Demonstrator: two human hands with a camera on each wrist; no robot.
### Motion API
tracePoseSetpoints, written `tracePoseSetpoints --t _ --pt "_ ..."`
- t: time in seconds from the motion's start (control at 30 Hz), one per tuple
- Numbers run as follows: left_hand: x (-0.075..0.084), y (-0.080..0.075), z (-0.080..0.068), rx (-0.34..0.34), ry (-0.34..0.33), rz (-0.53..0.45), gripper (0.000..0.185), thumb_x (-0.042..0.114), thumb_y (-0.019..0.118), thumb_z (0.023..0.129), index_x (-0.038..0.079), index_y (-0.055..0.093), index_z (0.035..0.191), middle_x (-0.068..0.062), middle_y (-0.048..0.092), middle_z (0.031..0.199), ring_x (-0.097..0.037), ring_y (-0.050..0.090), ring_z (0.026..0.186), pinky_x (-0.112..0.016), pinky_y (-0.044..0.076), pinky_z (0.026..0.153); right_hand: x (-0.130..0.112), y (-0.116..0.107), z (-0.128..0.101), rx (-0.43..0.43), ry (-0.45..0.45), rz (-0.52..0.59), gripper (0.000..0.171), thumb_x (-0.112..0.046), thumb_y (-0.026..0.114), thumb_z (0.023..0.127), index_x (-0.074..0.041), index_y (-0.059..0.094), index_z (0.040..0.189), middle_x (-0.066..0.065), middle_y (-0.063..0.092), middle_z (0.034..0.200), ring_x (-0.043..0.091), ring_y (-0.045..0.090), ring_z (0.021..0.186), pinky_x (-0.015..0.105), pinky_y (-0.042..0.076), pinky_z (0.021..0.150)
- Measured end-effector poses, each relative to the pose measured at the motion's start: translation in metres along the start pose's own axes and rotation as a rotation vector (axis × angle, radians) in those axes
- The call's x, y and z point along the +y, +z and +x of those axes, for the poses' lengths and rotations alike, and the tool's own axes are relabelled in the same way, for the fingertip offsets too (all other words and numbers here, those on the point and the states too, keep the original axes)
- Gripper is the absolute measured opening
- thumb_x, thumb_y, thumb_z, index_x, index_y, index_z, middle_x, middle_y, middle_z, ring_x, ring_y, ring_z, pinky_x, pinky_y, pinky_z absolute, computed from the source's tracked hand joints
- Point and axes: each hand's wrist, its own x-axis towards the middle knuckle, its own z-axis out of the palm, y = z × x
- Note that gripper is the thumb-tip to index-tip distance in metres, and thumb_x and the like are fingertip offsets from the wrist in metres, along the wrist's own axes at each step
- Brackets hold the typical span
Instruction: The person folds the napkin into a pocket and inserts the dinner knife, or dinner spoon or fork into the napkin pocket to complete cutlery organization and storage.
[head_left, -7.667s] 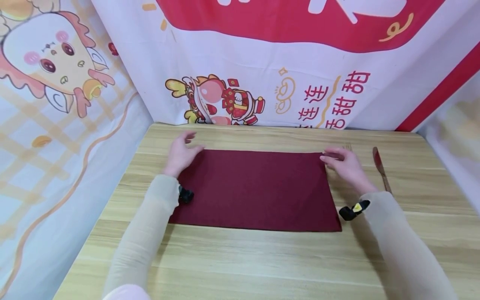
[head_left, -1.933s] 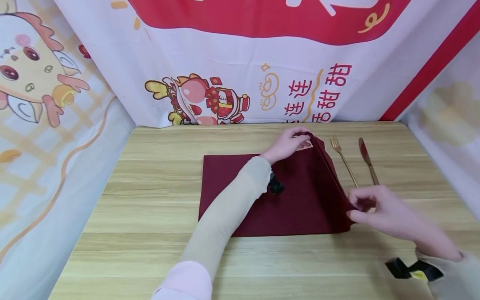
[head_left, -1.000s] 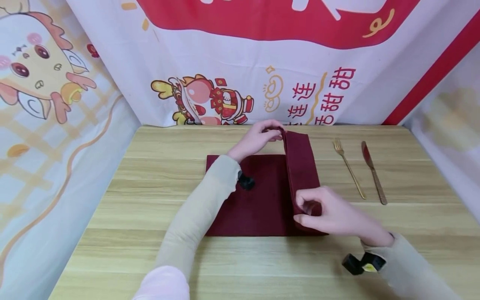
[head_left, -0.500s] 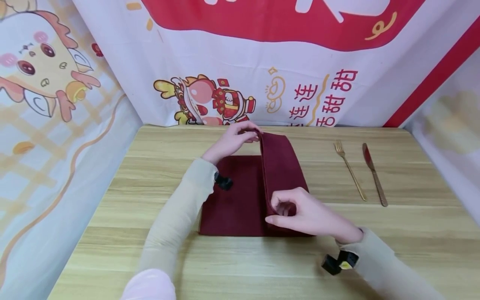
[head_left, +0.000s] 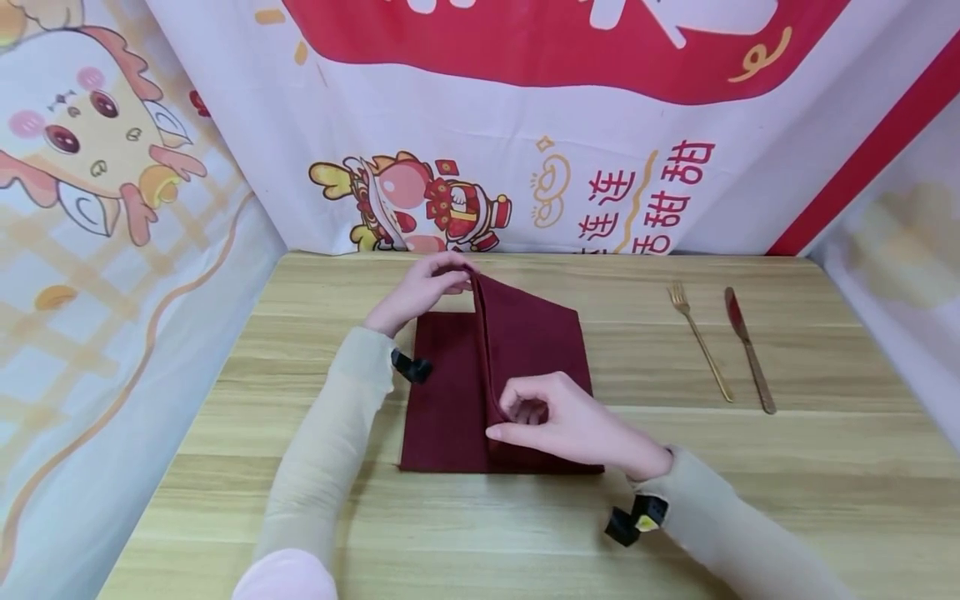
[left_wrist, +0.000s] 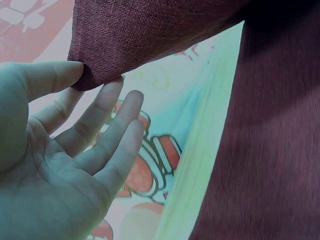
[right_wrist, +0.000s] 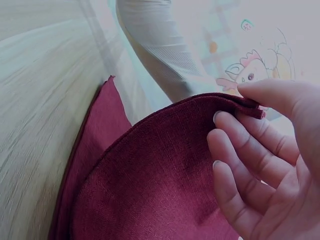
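My left hand (head_left: 420, 292) pinched the napkin's (head_left: 525, 342) far corner while my right hand (head_left: 570, 421) pinched the near one, fold lifted off the desk (head_left: 300, 500), fork (head_left: 699, 340) and knife (head_left: 747, 346) well off right.

My left hand (head_left: 415, 292) reaches far out and pinches with thumb and fingers. My right hand (head_left: 572, 422) pinches too, closer to me.
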Motion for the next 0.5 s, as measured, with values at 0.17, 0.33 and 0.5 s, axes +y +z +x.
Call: tracePoseSetpoints --t 0.17,0.33,0.5 --pt "-0.012 -0.009 -0.005 0.008 -0.039 -0.011 0.027 0.007 0.054 0.106 -0.007 0.062 0.127 -0.017 0.064 0.122 -0.023 0.067 0.106 -0.05 0.049 0.1 0.003 0.008 0.009 0.0 0.021 -0.007 0.015 -0.031 0.08 0.091 -0.024 0.067 0.087 -0.011 0.065 0.079 0.01 0.061 0.07 0.028 0.053 0.063" --pt "-0.025 -0.018 -0.01 0.014 -0.087 -0.017 0.026 0.008 0.056 0.105 -0.004 0.063 0.127 -0.015 0.064 0.122 -0.023 0.067 0.106 -0.045 0.052 0.097 0.006 0.016 0.019 -0.003 0.036 -0.005 0.012 -0.03 0.08 0.091 -0.024 0.071 0.087 -0.011 0.066 0.08 0.01 0.061 0.071 0.029 0.054 0.064" --pt "-0.041 -0.024 -0.011 0.026 -0.099 -0.041 0.023 0.003 0.058 0.103 -0.006 0.064 0.123 -0.016 0.066 0.117 -0.022 0.067 0.1 -0.039 0.056 0.09 0.011 0.026 0.028 -0.018 0.042 0.002 0.01 -0.029 0.08 0.091 -0.023 0.073 0.088 -0.012 0.068 0.081 0.01 0.063 0.073 0.029 0.055 0.066"
